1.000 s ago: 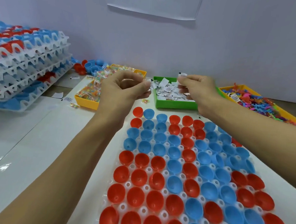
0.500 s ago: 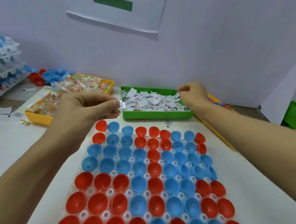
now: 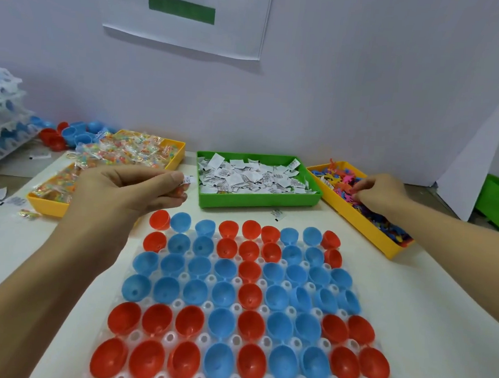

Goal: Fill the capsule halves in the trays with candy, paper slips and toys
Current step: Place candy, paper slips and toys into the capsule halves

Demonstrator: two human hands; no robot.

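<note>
— Pinching a paper slip (image 3: 190, 180) between thumb and forefinger, the left hand (image 3: 130, 190) is hovering above the far-left corner of the capsule tray (image 3: 232, 339), its other fingers curling underneath; something small and orange may be tucking in below the slip, but I cannot tell what.

— And the right hand (image 3: 381, 193)?

— It is reaching into the yellow toy tray (image 3: 366, 226) at the far right, fingertips bunching down among the small plastic toys (image 3: 342, 177). Whether it is actually gripping one, I cannot tell; the fingers are hiding that.

— Where are the capsule halves sitting?

— Red and blue capsule halves (image 3: 223, 293) are standing open side up in rows across the clear tray, right in front of the person on the white table (image 3: 430, 290). The ones in view are showing nothing inside.

— What is lying behind them?

— A green tray (image 3: 259, 200) of loose paper slips is sitting just beyond the middle, and a yellow tray (image 3: 46, 204) of wrapped candy (image 3: 121, 153) is lying partly behind the left hand. One stray slip (image 3: 277, 214) is lying on the table between the green tray and the capsules. Stacked trays (image 3: 2, 121) are showing at the far-left edge, with loose capsule halves (image 3: 69, 136) beside them, and a printed sheet (image 3: 189, 13) is hanging on the wall.
</note>
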